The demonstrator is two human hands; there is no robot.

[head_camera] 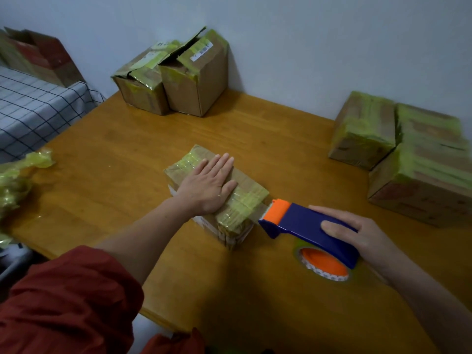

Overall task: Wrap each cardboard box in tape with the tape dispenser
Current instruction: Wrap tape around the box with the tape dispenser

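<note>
Right hand [367, 238] grips tape dispenser [306, 226]; left hand [207, 187] flat on cardboard box [245, 182].

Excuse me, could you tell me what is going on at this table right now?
A person is taping a box on the table. The left hand lies flat on top of it, and the right hand holds the dispenser at the box's end, with a strip of tape running onto it. Taped boxes sit on the right; two boxes with raised flaps stand by the wall.

Six cardboard boxes [217, 192], one tape dispenser [306, 226].
</note>
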